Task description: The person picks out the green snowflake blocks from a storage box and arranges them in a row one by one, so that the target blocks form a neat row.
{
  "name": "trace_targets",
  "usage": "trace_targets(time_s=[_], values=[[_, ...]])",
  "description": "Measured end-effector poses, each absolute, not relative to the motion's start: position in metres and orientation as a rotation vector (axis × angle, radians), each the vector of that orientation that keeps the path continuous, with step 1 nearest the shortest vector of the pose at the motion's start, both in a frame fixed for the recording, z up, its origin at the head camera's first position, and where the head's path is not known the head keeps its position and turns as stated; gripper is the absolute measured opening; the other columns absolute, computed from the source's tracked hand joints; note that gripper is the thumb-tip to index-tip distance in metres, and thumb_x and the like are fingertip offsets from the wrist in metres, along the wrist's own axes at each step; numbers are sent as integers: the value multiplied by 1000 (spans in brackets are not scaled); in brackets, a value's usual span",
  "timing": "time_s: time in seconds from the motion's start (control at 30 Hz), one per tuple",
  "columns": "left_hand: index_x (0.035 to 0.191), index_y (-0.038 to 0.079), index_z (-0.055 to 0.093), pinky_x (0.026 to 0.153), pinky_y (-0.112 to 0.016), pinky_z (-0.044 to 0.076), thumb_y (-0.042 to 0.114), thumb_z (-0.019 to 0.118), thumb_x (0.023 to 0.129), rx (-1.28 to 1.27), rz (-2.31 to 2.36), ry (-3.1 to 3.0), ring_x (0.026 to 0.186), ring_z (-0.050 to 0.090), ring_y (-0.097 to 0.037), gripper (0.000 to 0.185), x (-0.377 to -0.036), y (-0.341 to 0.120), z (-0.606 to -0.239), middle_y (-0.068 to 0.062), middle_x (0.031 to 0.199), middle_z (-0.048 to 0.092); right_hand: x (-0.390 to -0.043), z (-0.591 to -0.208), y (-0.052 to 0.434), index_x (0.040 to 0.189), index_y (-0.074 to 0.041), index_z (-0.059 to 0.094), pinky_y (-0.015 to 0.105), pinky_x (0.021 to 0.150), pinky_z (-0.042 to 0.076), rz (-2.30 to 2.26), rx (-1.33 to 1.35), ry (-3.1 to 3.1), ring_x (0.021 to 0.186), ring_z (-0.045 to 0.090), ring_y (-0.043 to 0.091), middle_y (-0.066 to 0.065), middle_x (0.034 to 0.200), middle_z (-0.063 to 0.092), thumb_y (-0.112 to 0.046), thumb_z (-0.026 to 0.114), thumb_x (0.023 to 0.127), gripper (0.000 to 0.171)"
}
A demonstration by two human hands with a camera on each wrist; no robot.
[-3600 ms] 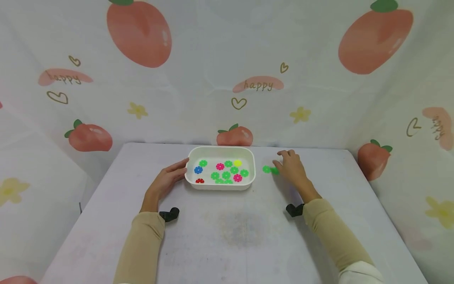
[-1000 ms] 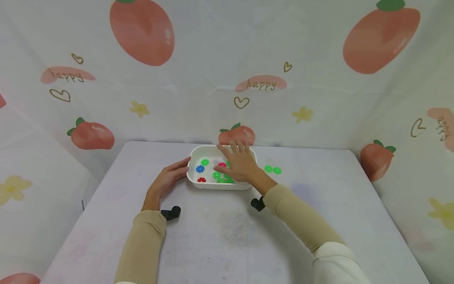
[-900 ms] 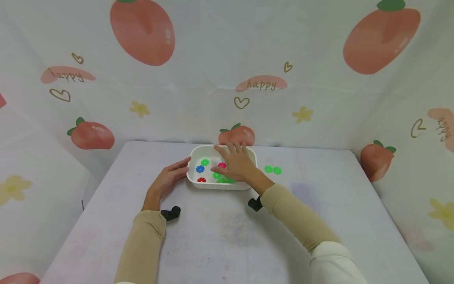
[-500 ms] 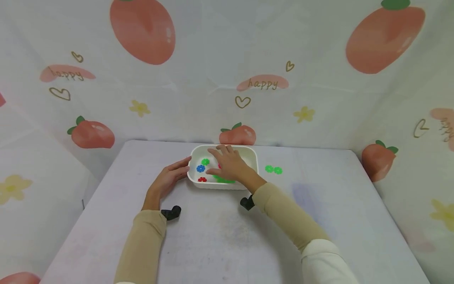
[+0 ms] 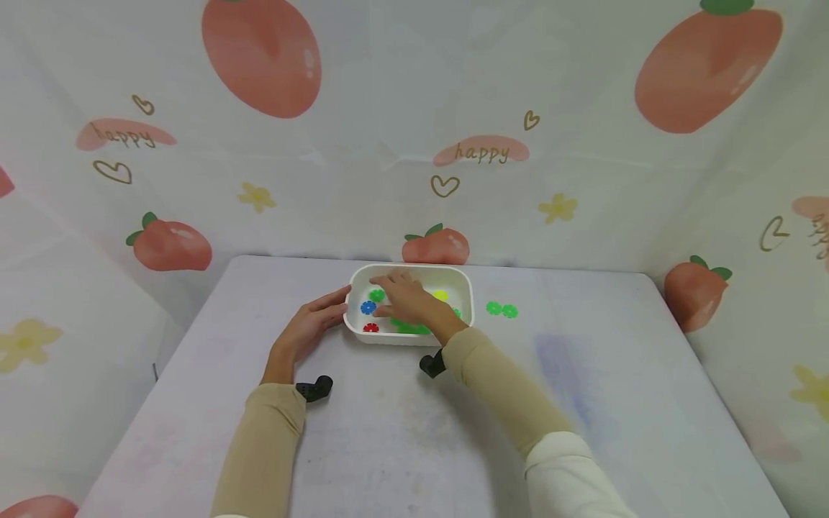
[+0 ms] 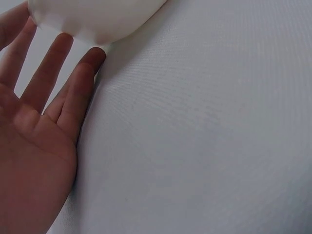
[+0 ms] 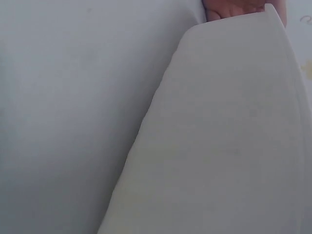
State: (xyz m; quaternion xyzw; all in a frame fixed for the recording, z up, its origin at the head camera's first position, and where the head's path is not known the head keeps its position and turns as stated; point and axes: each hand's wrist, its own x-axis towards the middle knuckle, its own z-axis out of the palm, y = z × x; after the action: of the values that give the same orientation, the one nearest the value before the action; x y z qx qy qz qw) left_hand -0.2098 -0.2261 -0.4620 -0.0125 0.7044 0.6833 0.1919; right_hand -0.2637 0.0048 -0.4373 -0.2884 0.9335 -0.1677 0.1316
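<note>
peach-printed cloth [image 5: 414,129] behind and around, pale table [image 5: 414,432] below. white tray [image 5: 463,282] toward 12 o'clock on the table, with small flower-shaped pieces inside: blue piece [image 5: 368,307] and red piece [image 5: 371,328] at the 9 o'clock end, green piece [image 5: 376,295] just above, yellow piece [image 5: 440,295] toward 1 o'clock. left hand [image 5: 311,327] flat with straight fingers [image 6: 78,90], touching the tray's outer wall at 9 o'clock, gripping nothing. right hand [image 5: 408,302] reached into the tray over the pieces, fingers a little bent toward the green and blue ones; closed on a piece or not, impossible to tell. two green pieces [image 5: 501,310] on the table at 3 o'clock from the tray, side by side, just apart from its wall.
</note>
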Motion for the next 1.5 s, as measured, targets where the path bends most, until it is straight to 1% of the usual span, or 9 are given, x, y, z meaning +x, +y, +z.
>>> trace_targets(time_s=[0.2,0.33,0.47,0.67,0.87,1.0,1.2,1.33,1.5], values=[[143,26,45,109,-23,40,27,59,95,-29,1932,2001,142,34,-14,51,-215,-228,-475,5,154,36,-266,-444,-3,147,-27,35,56,118,23,-552,-790,2664,141,29,23,-2,150,40,-45,65,88,69],[141,27,48,102,-16,45,28,61,93,-16,1953,2008,139,38,-12,50,-219,-228,-483,6,152,39,-268,-447,-5,146,-26,38,50,116,31,-586,-774,2648,135,34,22,-5,146,46,-42,66,87,67],[141,27,49,101,-16,45,29,62,92,-3,1968,2005,138,39,-11,50,-221,-228,-484,6,152,40,-269,-448,-5,144,-26,41,44,110,38,-597,-752,2647,128,37,22,-6,143,50,-39,67,88,63],[141,28,47,104,-19,44,29,62,92,-15,1954,2015,140,38,-12,51,-219,-229,-480,6,153,38,-270,-448,-1,139,-23,48,42,112,35,-607,-762,2657,123,39,21,-5,133,56,-24,66,90,52],[141,29,47,111,-26,39,29,61,93,-22,1937,2023,141,35,-13,51,-219,-230,-480,7,154,37,-272,-450,-1,130,-19,59,38,108,38,-623,-729,2679,114,43,20,-2,117,61,-6,59,89,44],[141,28,47,111,-25,39,29,62,93,-31,1944,2018,141,36,-13,51,-219,-230,-481,7,153,37,-273,-453,0,128,-18,61,36,106,40,-607,-723,2689,110,45,20,1,112,61,-6,61,88,42],[141,27,48,105,-20,43,27,62,93,-29,1955,2018,140,37,-14,50,-219,-228,-482,6,153,38,-275,-458,3,124,-18,63,34,102,42,-620,-690,2685,108,47,18,1,111,62,-13,68,87,38],[141,27,48,104,-19,43,27,62,93,-32,1960,2015,140,37,-14,50,-218,-229,-483,6,153,39,-274,-457,5,115,-17,67,33,100,43,-664,-658,2673,106,47,18,1,110,61,-15,69,87,29],[142,26,47,104,-18,44,25,61,93,-25,1968,2013,141,36,-13,50,-218,-229,-483,5,154,37,-274,-450,9,100,-17,68,29,91,49,-760,-620,2645,96,53,16,-2,100,64,-16,68,88,12]])
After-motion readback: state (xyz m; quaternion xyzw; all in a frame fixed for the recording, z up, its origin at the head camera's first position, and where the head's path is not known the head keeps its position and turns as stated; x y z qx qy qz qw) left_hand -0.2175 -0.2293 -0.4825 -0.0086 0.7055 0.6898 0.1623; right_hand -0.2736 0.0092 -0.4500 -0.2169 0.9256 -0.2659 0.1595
